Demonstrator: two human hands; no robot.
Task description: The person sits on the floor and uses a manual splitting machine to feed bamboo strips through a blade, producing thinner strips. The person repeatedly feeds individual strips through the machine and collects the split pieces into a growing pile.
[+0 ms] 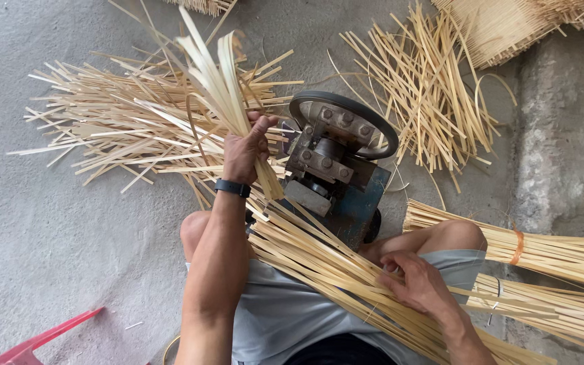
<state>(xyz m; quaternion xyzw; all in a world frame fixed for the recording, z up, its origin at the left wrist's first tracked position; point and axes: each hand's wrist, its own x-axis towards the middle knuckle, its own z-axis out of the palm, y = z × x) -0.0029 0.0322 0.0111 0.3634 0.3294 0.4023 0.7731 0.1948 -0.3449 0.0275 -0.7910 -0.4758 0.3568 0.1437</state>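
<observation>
Rough grey concrete floor [49, 236] lies strewn with flat, pale bamboo strips [103, 128] around a bolted metal wheel machine [336, 149] on a blue base. Left hand [246, 150] is clenched around an upright fan of bamboo slivers [214, 74] beside the machine. Right hand [417, 280] curls over a long splint bundle [332, 270] slanting across the lap, near tied bundles [549, 253].

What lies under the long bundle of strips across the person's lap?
Under the bundle show grey shorts, both knees, and the edge of the blue machine. The right hand rests on top; the left hand lifts other strips. The ground beneath is covered.
</observation>
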